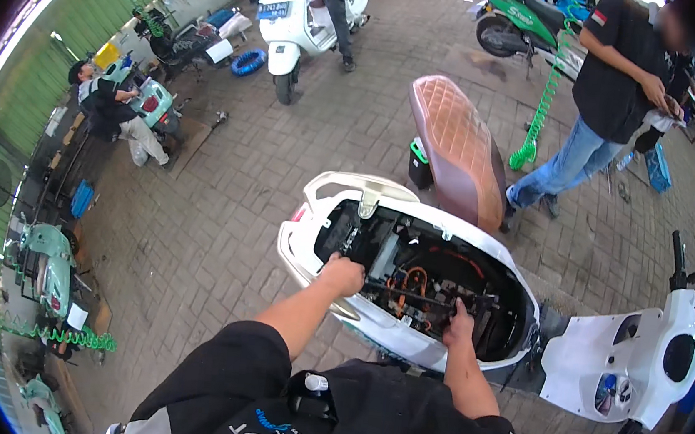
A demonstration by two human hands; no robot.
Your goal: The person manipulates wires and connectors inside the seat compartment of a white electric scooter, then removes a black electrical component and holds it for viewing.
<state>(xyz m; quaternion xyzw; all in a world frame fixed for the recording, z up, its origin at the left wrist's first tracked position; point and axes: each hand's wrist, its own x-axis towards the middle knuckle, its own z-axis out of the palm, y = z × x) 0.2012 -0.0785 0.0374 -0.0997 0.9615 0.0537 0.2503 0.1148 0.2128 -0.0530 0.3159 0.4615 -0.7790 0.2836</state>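
Note:
Below me the white scooter body (403, 337) lies open at the top, showing a dark compartment with orange cables (415, 280) and black parts. My left hand (344, 275) is closed at the near rear edge of the opening; what its fingers grip is hidden. My right hand (460, 324) reaches over the near side into the compartment, its fingers curled and thumb raised beside a thin dark bar (407, 293). The bar runs between the two hands; I cannot tell whether either hand holds it. A cream grab rail (359, 183) curves round the scooter's tail.
A brown quilted seat (455, 144) stands upright beyond the scooter, next to a black-and-green box (420, 165). A person (620, 84) stands at the far right near a green coiled hose (536, 130). The white front panel with handlebar (631, 353) lies right. Other scooters and people are farther off.

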